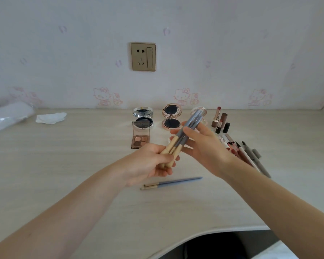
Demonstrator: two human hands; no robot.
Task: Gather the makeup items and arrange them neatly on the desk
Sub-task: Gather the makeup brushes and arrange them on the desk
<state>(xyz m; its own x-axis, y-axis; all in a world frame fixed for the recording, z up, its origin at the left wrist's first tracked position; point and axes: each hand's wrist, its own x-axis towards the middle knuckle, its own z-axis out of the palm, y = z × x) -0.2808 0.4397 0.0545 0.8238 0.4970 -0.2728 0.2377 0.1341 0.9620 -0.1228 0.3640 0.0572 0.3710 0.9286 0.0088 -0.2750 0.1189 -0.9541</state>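
Note:
A bundle of makeup brushes (187, 128) with blue-grey handles and gold ferrules is held above the desk (82, 165) between both hands. My left hand (148, 163) grips the ferrule end. My right hand (204, 144) holds the handles from the right, thumb over them. One more blue brush (172, 183) lies flat on the desk below my hands. Behind stand a silver open compact (143, 116), a brown eyeshadow palette (140, 137), a rose-gold open compact (171, 116), several lipsticks (220, 120) and a row of pencils and pens (251, 156).
A crumpled white tissue (51, 117) and a clear plastic-wrapped roll (6, 116) lie at the far left. The wall with a socket (143, 56) closes the back. The desk's curved front edge (204, 235) runs near my right forearm.

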